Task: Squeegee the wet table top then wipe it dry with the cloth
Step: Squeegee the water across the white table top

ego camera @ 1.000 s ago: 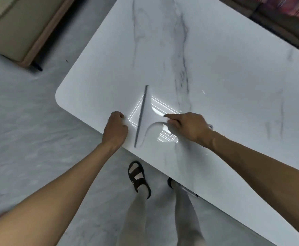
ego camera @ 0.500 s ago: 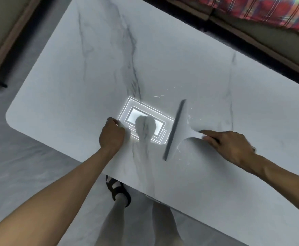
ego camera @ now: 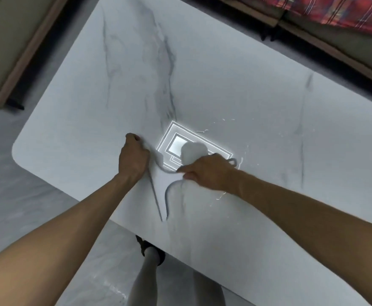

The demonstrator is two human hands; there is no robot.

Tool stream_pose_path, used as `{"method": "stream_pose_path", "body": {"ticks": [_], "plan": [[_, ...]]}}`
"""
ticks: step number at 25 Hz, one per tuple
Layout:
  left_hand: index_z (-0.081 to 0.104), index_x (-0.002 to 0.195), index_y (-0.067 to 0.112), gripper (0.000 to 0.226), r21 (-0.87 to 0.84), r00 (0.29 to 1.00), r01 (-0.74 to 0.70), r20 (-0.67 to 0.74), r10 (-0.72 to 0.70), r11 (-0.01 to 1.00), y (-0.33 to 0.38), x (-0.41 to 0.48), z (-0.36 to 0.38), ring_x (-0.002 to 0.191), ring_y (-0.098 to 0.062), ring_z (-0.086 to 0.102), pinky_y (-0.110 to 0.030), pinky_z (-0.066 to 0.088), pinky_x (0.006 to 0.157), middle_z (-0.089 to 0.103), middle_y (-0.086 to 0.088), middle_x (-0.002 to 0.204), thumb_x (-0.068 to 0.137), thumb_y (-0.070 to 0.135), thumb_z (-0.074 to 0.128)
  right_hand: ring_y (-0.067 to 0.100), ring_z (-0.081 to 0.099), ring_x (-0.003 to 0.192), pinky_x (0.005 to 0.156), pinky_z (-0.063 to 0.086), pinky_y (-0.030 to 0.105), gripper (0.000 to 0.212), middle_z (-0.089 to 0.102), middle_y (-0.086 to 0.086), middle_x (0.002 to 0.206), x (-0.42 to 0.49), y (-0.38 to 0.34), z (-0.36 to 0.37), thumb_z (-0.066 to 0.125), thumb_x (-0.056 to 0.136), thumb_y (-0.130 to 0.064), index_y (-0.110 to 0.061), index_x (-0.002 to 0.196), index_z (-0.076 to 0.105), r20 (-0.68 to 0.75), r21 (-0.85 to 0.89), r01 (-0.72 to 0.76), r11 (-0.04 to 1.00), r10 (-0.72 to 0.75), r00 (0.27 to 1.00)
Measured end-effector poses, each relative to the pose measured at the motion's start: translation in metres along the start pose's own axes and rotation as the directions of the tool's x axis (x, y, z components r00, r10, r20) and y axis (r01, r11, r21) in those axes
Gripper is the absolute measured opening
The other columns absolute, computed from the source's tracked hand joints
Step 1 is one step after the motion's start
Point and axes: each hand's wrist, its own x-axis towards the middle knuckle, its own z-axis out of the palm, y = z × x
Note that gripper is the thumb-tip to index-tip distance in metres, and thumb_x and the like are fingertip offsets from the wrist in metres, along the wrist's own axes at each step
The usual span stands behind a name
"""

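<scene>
— Near the table's front edge, what are your hands doing?

— My right hand (ego camera: pixel 205 173) is wrapped around the handle of the squeegee (ego camera: pixel 158 173), pressing it down on the white marble table top (ego camera: pixel 224 85). The blade runs from just under my left hand down toward the front edge, its lower tip close to that edge.

— And the left?

— My left hand (ego camera: pixel 133 160) is curled into a loose fist, knuckles resting on the table beside the blade's upper end. Whether it pinches anything, I cannot tell; the fingers are folded under and the picture is smeared there.

— Where on the table is all this?

— Toward the front-left rounded corner, though well in from the corner itself. A bright ceiling light reflection (ego camera: pixel 176 146) shines on the surface just beyond both hands.

— Any water visible?

— Thin glinting streaks and droplets (ego camera: pixel 227 122) lie to the right of the reflection and just beside my right wrist.

— Anything else?

— A red plaid fabric (ego camera: pixel 335 12) lies beyond the far edge. I cannot see the cloth.
</scene>
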Motion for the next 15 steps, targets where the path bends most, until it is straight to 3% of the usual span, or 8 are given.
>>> {"method": "stream_pose_path", "body": {"ticks": [4,6,9,10,13,15], "plan": [[0.042,0.105,0.019,0.024,0.009,0.996,-0.07,0.063,0.069,0.998,0.041,-0.005,0.032,0.079,-0.019,0.049,-0.03,0.036,0.071,0.051,-0.001,0.097,0.084,0.008,0.044,0.023,0.064,0.104,0.075,0.038,0.03,0.036,0.071,-0.007,0.109,-0.053,0.091,-0.027,0.032,0.097,-0.055,-0.056,0.129,0.049,-0.102,0.141,-0.293,0.946,0.308,0.946],[0.045,0.105,0.016,0.023,0.063,0.984,-0.162,0.09,0.156,0.985,0.061,-0.008,0.053,0.086,-0.023,0.055,-0.033,0.041,0.073,0.054,-0.007,0.104,0.084,0.008,0.046,0.021,0.063,0.105,0.078,0.041,0.03,0.036,0.071,-0.011,0.112,-0.09,0.121,-0.026,0.031,0.097,-0.056,-0.056,0.128,0.05,-0.115,0.215,-0.41,0.886,0.44,0.89],[0.047,0.116,0.0,0.037,0.348,0.923,-0.383,0.106,0.37,0.856,0.087,-0.008,0.089,0.107,-0.041,0.051,-0.043,0.045,0.089,0.05,-0.022,0.117,0.081,0.01,0.049,0.021,0.063,0.105,0.079,0.044,0.032,0.036,0.07,-0.012,0.114,-0.152,0.149,-0.015,0.031,0.097,-0.057,-0.057,0.128,0.049,-0.112,0.276,-0.563,0.779,0.607,0.786],[0.043,0.123,-0.002,0.05,0.426,0.914,-0.402,0.134,0.383,0.81,0.095,-0.008,0.1,0.114,-0.046,0.046,-0.045,0.042,0.096,0.046,-0.026,0.124,0.08,0.018,0.057,0.022,0.063,0.103,0.077,0.043,0.032,0.035,0.071,-0.011,0.112,-0.173,0.155,-0.012,0.031,0.097,-0.057,-0.057,0.127,0.05,-0.105,0.29,-0.609,0.738,0.657,0.746],[0.013,0.147,0.0,0.119,0.542,0.926,-0.378,0.243,0.29,0.751,0.111,-0.009,0.123,0.134,-0.061,0.018,-0.059,0.022,0.114,0.016,-0.039,0.148,0.062,0.047,0.083,0.024,0.063,0.101,0.076,0.043,0.032,0.034,0.071,-0.011,0.111,-0.22,0.162,-0.019,0.03,0.096,-0.059,-0.057,0.125,0.049,-0.113,0.332,-0.657,0.677,0.72,0.685],[-0.001,0.151,0.004,0.134,0.569,0.923,-0.384,0.259,0.284,0.728,0.112,-0.007,0.131,0.135,-0.066,0.007,-0.063,0.014,0.112,0.002,-0.042,0.151,0.06,0.054,0.082,0.028,0.061,0.109,0.086,0.047,0.036,0.037,0.067,-0.01,0.123,-0.212,0.171,-0.037,0.03,0.097,-0.058,-0.053,0.129,0.048,-0.154,0.403,-0.625,0.669,0.723,0.674]]}}
